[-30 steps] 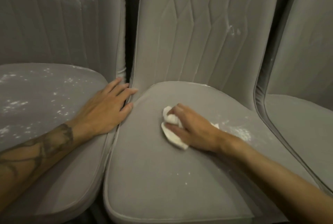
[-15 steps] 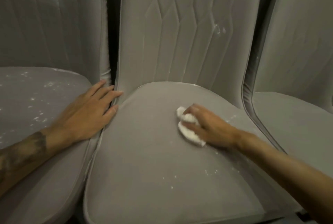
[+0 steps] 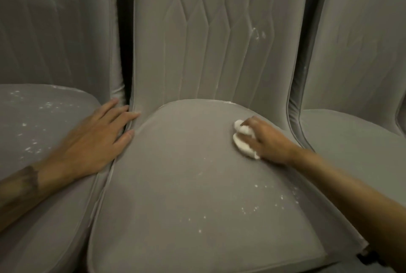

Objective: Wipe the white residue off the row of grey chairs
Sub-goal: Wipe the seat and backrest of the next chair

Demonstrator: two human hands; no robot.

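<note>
Residue specks [image 3: 259, 204] dot the grey chair seat [image 3: 175, 173] near the right hand [image 3: 270, 141], its grip clutching a cloth [image 3: 242, 144].

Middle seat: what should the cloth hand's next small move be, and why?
Probably drag the white cloth toward the seat's front edge: the right hand grips it near the backrest, while white specks lie nearer the front of the middle seat. The left hand rests flat on the left seat.
</note>
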